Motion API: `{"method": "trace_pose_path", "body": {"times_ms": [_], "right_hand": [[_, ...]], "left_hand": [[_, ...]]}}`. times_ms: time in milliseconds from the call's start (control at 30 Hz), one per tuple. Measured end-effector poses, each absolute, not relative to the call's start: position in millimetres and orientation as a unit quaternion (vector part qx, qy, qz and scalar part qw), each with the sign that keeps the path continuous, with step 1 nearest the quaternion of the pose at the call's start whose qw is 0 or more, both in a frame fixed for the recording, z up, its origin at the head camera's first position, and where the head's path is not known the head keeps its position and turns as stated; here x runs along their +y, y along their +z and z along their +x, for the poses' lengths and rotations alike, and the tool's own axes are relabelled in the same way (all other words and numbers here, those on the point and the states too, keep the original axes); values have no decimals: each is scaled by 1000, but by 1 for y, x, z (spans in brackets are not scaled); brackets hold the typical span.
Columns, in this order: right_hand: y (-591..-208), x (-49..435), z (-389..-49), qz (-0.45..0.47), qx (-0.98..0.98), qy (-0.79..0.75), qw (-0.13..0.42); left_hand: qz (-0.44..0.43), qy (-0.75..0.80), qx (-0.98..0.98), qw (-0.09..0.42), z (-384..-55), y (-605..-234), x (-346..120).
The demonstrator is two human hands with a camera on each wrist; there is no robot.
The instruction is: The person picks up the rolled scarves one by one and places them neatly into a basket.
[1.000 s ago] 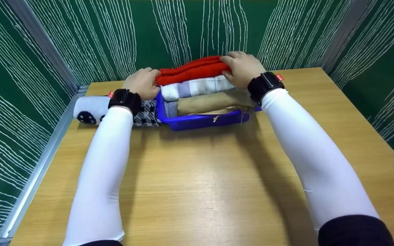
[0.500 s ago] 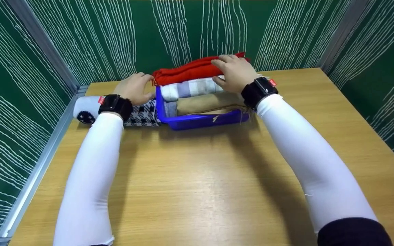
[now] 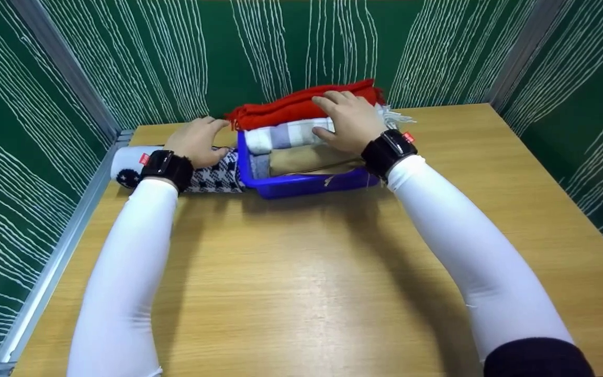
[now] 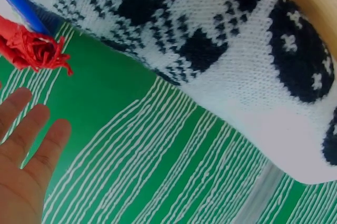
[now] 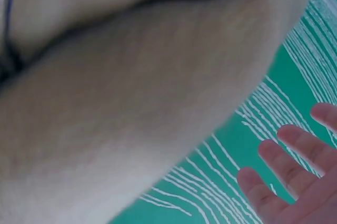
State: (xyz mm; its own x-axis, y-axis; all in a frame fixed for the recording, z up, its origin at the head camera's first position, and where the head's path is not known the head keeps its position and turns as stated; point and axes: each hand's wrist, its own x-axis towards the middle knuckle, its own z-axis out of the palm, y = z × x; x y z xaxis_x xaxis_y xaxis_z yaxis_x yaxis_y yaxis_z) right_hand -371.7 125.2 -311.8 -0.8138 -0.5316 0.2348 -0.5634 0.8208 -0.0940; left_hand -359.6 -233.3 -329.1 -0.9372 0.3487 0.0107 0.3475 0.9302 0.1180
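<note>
In the head view a blue basket bears several rolled scarves. At its back lies a red scarf with fringed ends. A pale plaid scarf sits before it, then a tan scarf. My right hand hovers over the basket's right half, fingers spread and holding nothing. My left hand is just left of the basket, above a black-and-white knitted roll, its fingers loose and apart. In the left wrist view, my left fingers are clear of the red fringe.
The basket and the knitted roll stand at the back of a wooden table. Green walls with white wavy lines enclose the back and sides. A blurred tan cloth fills much of the right wrist view.
My left hand has let go of the red scarf's left end and moved left. My right hand has come off its right end, drawing left and toward me. The fringed right end now shows.
</note>
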Motion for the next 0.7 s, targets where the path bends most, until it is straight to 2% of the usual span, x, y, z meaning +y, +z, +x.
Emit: {"method": "trace_pose_path", "body": {"times_ms": [700], "right_hand": [[-329, 97, -351, 339, -929, 94, 118]], "left_hand": [[147, 63, 986, 45, -343, -337, -271]]}}
